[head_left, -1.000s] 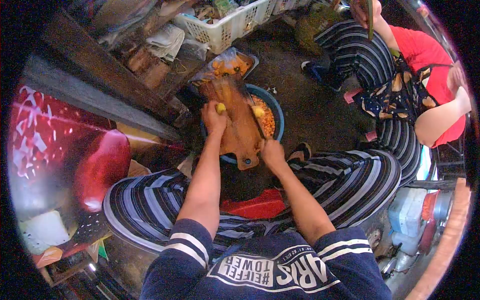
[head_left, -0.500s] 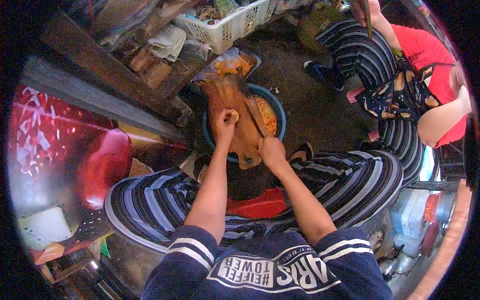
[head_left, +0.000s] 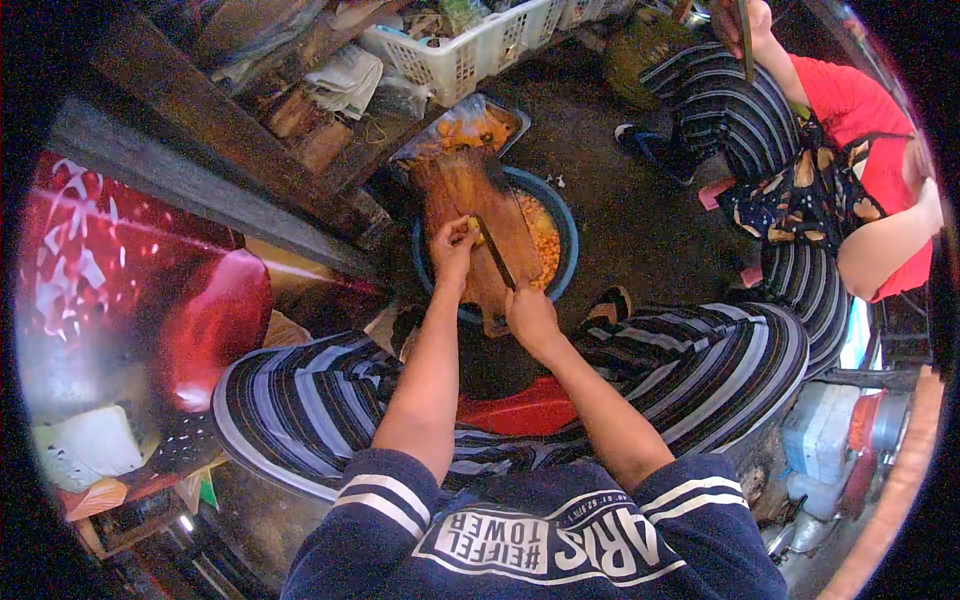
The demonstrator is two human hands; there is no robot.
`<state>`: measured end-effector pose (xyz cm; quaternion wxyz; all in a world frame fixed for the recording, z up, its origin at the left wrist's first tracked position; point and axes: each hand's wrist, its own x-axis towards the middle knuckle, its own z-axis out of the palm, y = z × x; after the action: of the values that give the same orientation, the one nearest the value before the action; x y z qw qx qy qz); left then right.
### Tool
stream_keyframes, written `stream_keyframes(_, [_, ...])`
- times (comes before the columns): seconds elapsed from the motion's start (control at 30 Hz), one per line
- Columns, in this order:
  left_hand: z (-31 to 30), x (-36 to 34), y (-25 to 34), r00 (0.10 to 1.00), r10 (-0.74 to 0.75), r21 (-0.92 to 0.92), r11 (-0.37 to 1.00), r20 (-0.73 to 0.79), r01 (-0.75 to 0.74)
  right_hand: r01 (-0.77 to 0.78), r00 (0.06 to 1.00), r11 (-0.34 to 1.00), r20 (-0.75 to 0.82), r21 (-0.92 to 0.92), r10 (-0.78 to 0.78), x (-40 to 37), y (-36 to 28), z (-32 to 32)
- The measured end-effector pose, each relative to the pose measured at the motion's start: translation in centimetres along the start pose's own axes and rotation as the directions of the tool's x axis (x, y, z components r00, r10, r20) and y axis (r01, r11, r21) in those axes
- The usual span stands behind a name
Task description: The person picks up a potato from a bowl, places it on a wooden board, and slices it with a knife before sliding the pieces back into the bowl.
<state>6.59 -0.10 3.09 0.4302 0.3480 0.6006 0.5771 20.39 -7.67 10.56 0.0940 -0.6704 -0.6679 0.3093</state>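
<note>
A wooden cutting board (head_left: 470, 195) lies across a blue basin (head_left: 566, 225) that holds orange-yellow cut pieces (head_left: 545, 240). My left hand (head_left: 452, 250) pins a small yellow piece (head_left: 477, 235) on the board. My right hand (head_left: 528, 315) grips the handle of a dark knife (head_left: 494, 255), whose blade rests against the yellow piece beside my left fingers. Both hands are above the near half of the board.
A tray of orange pieces (head_left: 465, 128) sits just beyond the board. A white plastic basket (head_left: 470, 50) stands further back. Another person in a red top (head_left: 850, 110) sits at the right. A red stool (head_left: 515, 408) is between my striped-trousered legs. Wooden beams (head_left: 200, 150) run at the left.
My left hand carried the yellow piece from the board's left edge to its middle. The knife swung left from the board's right side until the blade met the piece.
</note>
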Motion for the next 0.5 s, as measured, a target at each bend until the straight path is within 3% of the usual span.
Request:
stream_keyframes(0.4, [-0.4, 0.3, 0.1, 0.998, -0.016, 0.089, 0.996, 0.056, 0.011, 0.154, 0.986, 0.982, -0.041, -0.109, -0.159, 2.6, 2.3, 4.5])
stream_keyframes(0.5, [-0.7, 0.6, 0.8, 0.99, 0.041, 0.125, 0.99, 0.134, -0.058, 0.195, 0.98, 0.976, -0.019, -0.097, -0.198, 2.3, 2.0, 4.4])
